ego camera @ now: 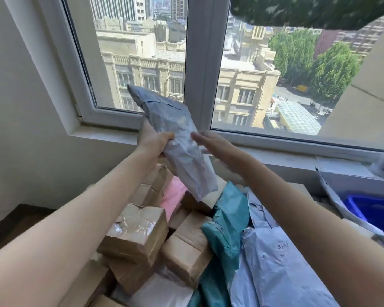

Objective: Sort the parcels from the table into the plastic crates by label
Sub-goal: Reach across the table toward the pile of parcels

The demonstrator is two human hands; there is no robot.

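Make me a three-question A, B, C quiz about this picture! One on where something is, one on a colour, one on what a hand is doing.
1. Which side of the pile is the blue crate on?
A) left B) right C) on top
2. What colour is the bag in the left hand?
A) pink B) teal C) grey
3. How is the right hand?
A) open and flat B) a fist C) gripping a box

Answers:
1 B: it sits at the right edge.
2 C: the raised bag is grey.
3 A: it is stretched out flat.
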